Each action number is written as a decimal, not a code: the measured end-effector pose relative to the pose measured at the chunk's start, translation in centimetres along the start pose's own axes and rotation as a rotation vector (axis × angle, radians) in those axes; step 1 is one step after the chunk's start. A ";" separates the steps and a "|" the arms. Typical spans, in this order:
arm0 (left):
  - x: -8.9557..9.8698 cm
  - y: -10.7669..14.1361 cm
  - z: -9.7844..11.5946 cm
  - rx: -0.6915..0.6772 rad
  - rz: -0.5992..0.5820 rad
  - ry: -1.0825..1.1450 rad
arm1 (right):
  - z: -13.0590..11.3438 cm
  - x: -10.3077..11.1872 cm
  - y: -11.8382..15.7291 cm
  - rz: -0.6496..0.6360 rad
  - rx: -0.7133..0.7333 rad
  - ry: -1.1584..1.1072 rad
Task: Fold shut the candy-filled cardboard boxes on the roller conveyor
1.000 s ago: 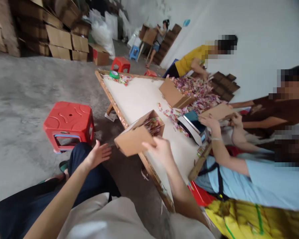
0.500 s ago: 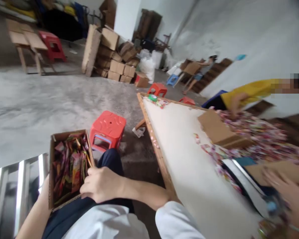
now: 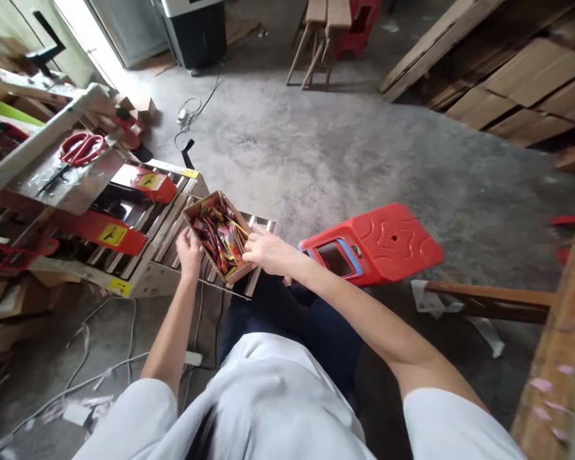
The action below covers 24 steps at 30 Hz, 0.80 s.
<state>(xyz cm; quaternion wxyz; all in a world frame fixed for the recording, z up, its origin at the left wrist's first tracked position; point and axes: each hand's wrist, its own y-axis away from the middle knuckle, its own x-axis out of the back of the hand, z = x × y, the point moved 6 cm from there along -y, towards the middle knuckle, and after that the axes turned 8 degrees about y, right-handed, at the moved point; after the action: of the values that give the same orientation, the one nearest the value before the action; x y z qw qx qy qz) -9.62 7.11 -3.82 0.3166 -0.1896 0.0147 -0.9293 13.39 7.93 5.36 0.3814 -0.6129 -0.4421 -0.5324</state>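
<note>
An open cardboard box (image 3: 239, 276) full of small colourful packets (image 3: 223, 236) is tilted between my two hands, over the end of a metal roller conveyor (image 3: 172, 236). My left hand (image 3: 190, 254) grips the box's left side, with its fingers curled at the edge. At the right side, my right hand (image 3: 268, 252) closes on the box's rim, its fingertips close to the packets. Whether the box's underside rests on the rollers cannot be made out.
Left of the box stands a taping machine (image 3: 119, 236) with red parts, and red-handled scissors (image 3: 82, 149) lie on it. A red stool (image 3: 388, 243) is to the right, near a wooden table edge (image 3: 556, 358). Cables (image 3: 76, 383) run across the floor at lower left.
The view has swung left, away from the white tabletop and the other people. The box is now over the conveyor's end, farther from my body, still held by both hands.
</note>
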 end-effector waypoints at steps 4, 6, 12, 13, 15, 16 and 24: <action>0.7 -3.7 3.8 -0.222 -0.057 0.260 | -1.6 1.5 1.6 0.285 -0.224 -0.078; 0.2 -4.6 5.9 -0.271 -0.220 0.311 | -2.4 0.8 1.1 0.336 -0.271 -0.203; -1.0 -5.3 8.5 -0.307 -0.609 0.100 | -0.7 -5.2 -5.6 0.097 -0.363 -0.412; -1.3 -5.5 8.6 -0.321 -0.689 0.023 | -0.3 -5.7 -6.3 0.096 -0.377 -0.421; -1.8 -5.9 8.9 -0.361 -0.812 -0.139 | 0.2 -6.0 -6.9 0.165 -0.381 -0.461; -2.2 -6.1 9.1 -0.382 -0.847 -0.215 | 0.2 -5.9 -6.9 0.223 -0.379 -0.501; -6.8 -5.1 8.6 -0.546 -0.492 -0.861 | -1.3 -0.6 0.1 0.890 -0.410 -0.599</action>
<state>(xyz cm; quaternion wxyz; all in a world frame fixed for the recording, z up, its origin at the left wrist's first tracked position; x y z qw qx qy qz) -4.50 16.05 2.60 0.0075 -0.6243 0.0796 -0.7771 13.05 6.58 5.00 0.3004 -0.9254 -0.1180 -0.1987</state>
